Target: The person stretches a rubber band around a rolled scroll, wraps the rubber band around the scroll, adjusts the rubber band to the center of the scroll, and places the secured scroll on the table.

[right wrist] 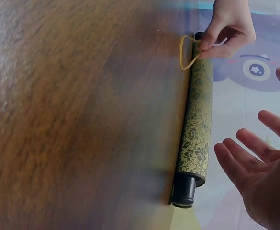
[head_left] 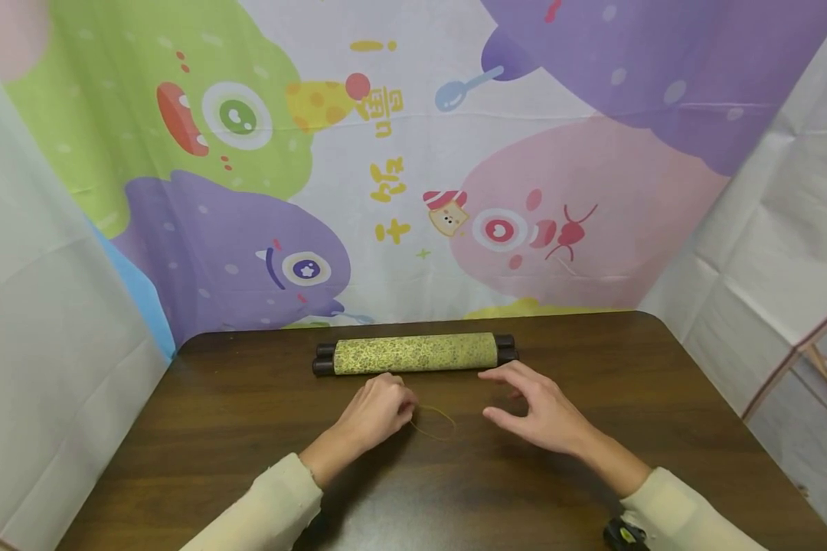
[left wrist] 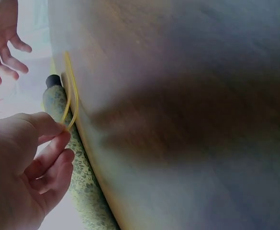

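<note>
A rolled scroll (head_left: 415, 354) with green-gold floral cloth and black end knobs lies crosswise near the back of the table. In front of it, my left hand (head_left: 380, 409) pinches a thin yellow rubber band (head_left: 448, 426) between thumb and fingertips. The band hangs as a loose loop to the right of that hand, as the left wrist view also shows with the rubber band (left wrist: 72, 91). My right hand (head_left: 540, 407) hovers before the scroll's right end, fingers spread and apart from the band. In the right wrist view nothing lies in the right hand (right wrist: 266, 172).
The brown wooden table (head_left: 455, 497) has rounded back corners. A cartoon-printed curtain (head_left: 400, 283) hangs right behind its back edge. Pale cloth walls (head_left: 744, 252) stand on both sides. A dark object (head_left: 623, 534) sits at the right sleeve.
</note>
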A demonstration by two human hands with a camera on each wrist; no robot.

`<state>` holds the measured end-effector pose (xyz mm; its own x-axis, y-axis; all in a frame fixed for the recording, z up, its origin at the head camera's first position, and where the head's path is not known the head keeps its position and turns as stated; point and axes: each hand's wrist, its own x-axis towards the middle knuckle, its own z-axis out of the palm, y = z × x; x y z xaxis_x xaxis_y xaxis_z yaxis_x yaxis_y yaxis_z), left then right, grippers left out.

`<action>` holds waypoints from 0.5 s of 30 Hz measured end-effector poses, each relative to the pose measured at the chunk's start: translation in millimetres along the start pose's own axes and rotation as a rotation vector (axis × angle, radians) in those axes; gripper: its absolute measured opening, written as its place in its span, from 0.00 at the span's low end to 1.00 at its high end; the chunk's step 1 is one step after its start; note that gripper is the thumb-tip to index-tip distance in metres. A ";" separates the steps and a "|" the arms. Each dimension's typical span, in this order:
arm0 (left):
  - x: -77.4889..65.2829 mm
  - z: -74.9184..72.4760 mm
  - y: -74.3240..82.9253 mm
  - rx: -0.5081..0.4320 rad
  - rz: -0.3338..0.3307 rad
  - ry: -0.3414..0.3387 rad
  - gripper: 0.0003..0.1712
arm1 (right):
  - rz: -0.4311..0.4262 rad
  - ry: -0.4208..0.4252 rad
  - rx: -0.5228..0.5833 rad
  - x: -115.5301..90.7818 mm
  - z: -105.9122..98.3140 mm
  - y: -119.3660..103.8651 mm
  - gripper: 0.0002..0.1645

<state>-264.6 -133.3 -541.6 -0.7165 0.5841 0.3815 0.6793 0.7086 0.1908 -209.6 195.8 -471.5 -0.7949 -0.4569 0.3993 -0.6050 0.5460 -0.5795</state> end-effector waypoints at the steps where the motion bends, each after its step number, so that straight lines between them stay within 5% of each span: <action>1: -0.1 -3.2 1.6 0.006 0.005 0.007 0.08 | 0.001 0.000 0.001 0.2 -0.1 -0.4 0.28; 5: -0.1 -34.6 25.1 0.011 0.000 0.022 0.07 | -0.001 -0.001 0.004 0.6 -0.1 -1.4 0.28; 15: 6.3 -63.3 44.2 0.089 -0.085 0.000 0.05 | -0.009 0.003 -0.002 3.2 -0.8 -1.7 0.28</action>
<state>-229.1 -123.4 -473.5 -0.7710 0.5202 0.3674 0.5990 0.7882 0.1411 -211.2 194.0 -468.7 -0.7898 -0.4595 0.4063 -0.6118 0.5433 -0.5749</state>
